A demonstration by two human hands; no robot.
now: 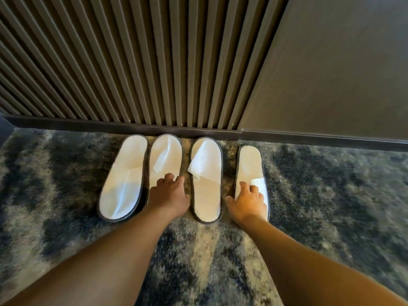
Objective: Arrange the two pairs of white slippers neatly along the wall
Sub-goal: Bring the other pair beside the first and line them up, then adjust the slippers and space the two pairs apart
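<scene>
Several white slippers with dark trim lie side by side on the carpet, one end of each close to the dark skirting (pixel 132 127) of the wall. The leftmost slipper (pixel 123 177) leans left. My left hand (pixel 169 195) rests, fingers spread, on the near end of the second slipper (pixel 165 155). The third slipper (pixel 206 180) lies untouched between my hands, its folded strap turned up. My right hand (pixel 248 200) presses on the near end of the rightmost slipper (pixel 249 164), which sits slightly nearer to me than the others. Neither hand visibly grips a slipper.
A ribbed dark panel wall (pixel 143 62) rises behind the slippers, and a smooth dark panel (pixel 331 74) stands to its right. The mottled grey and blue carpet (pixel 331 195) spreads out on both sides of the row.
</scene>
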